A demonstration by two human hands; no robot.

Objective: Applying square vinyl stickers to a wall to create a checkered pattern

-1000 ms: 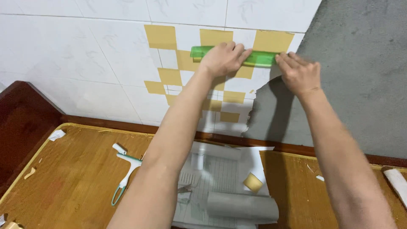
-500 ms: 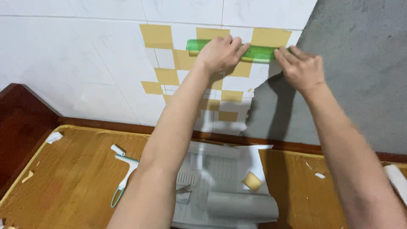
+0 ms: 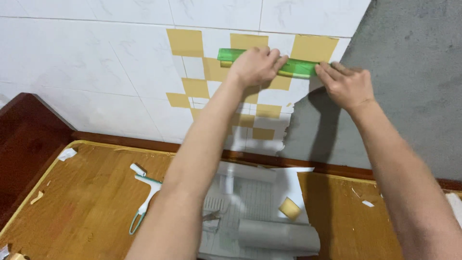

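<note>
While your left hand (image 3: 257,65) presses flat on the green ruler (image 3: 267,62) against the wall, fingers together and laid along its length, your right hand (image 3: 345,86) steadies the ruler's right end — fingertips close together, touching it. That ruler sits near the top edge of the checkered yellow-and-white sheet (image 3: 250,96), tilted slightly down to the right. Below on the wooden tabletop (image 3: 86,202) lie a white-and-green scraper (image 3: 144,200), a grey roll (image 3: 279,236) and a small yellow piece (image 3: 290,208) — all well apart from your hands.
</note>
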